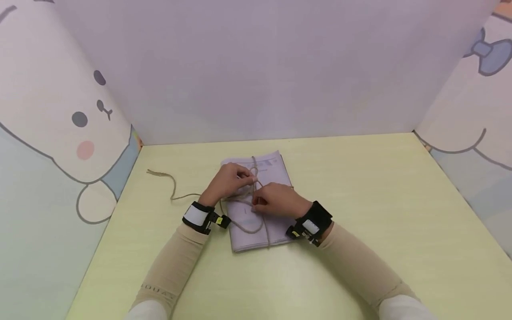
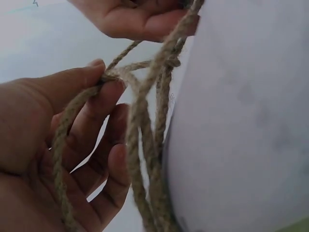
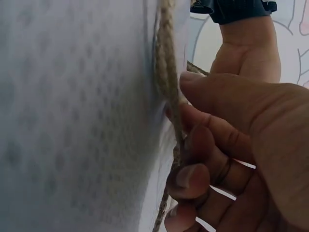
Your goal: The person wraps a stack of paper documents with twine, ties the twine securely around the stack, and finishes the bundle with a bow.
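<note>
A stack of printed paper (image 1: 245, 239) lies on the table, with brown twine (image 1: 268, 229) running lengthwise and across it. My left hand (image 1: 231, 181) is over the upper middle of the stack. In the left wrist view its thumb and forefinger pinch the twine (image 2: 110, 76) beside a crossing of several strands, and one strand drapes over the palm. Just below and to the right, my right hand (image 1: 280, 200) has its fingers curled at the twine (image 3: 166, 53) close above the paper. Its fingertips (image 3: 188, 179) hold a strand there. Both hands partly hide the crossing in the head view.
A loose twine tail (image 1: 174, 184) trails leftward over the pale yellow table (image 1: 380, 200). A slack loop hangs down across the lower part of the stack. A plain wall (image 1: 260, 75) stands behind the table, with cartoon-printed panels (image 1: 52, 102) at both sides.
</note>
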Motion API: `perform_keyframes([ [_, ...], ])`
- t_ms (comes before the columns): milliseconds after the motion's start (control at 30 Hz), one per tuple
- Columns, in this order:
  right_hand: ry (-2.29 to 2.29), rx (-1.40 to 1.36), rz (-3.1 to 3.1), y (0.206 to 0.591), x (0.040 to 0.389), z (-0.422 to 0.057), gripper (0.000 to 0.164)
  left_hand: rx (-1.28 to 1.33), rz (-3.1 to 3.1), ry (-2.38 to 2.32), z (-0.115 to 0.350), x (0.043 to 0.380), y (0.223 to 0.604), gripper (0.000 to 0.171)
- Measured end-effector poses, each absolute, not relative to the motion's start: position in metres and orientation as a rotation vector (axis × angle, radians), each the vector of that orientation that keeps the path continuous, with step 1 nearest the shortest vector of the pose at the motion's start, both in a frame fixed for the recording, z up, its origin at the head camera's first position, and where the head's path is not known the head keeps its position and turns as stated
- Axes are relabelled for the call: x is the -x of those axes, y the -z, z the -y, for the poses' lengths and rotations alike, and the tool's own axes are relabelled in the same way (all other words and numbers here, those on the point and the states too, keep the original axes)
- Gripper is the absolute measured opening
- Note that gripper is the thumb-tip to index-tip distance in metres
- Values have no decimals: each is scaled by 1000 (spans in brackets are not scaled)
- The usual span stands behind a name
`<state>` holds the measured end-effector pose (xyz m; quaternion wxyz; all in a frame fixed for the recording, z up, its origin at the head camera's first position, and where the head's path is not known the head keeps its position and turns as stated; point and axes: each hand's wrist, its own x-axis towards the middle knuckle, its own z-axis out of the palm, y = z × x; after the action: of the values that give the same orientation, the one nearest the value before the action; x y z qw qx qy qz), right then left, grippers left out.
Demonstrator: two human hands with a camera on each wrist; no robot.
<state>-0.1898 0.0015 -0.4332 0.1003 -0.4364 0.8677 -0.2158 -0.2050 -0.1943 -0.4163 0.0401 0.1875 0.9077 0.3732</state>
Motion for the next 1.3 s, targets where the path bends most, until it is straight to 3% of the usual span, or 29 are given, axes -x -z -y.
perform_keyframes([
  [300,669,1181,-2625,429,191,-6,11,-572,-2761,-1128,198,205,416,18],
  [567,939,934,-2689,408,226,-61,9,-610,-2747,-1154,204,205,416,15],
  [1000,1150,23,-2840,412,264,-186,48,-574,-2744,-1142,210,205,414,13],
  [1133,1039,-71,-2798,417,264,-212,58,-575,-2739,-1157,211,205,414,13],
  [1300,786,-61,-2762,429,262,-234,56,-566,-2723,-1170,210,205,413,13],
])
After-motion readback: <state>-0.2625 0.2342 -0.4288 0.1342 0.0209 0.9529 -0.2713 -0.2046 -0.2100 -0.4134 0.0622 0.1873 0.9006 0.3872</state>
